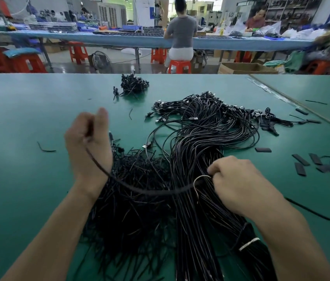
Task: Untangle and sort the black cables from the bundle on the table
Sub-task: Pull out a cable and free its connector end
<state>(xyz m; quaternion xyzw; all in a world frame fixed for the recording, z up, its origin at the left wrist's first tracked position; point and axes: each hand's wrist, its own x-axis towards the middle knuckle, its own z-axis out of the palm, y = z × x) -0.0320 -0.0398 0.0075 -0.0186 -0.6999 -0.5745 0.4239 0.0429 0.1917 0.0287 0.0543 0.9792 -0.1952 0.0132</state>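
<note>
A big bundle of black cables (206, 138) with plug ends spreads over the middle of the green table (28, 110), running down to the near edge, where a white tie (249, 243) binds part of it. A heap of short black wire pieces (131, 199) lies to its left. My left hand (88, 142) is raised above that heap and grips one end of a single black cable (139, 189). The cable sags across to my right hand (237, 183), which pinches it on top of the bundle.
A small pile of coiled black cables (133, 84) sits farther back. Flat black sleeve pieces (322, 163) are scattered at the right, with loose wire bits around the table. Beyond the far edge are red stools, a long bench and seated people.
</note>
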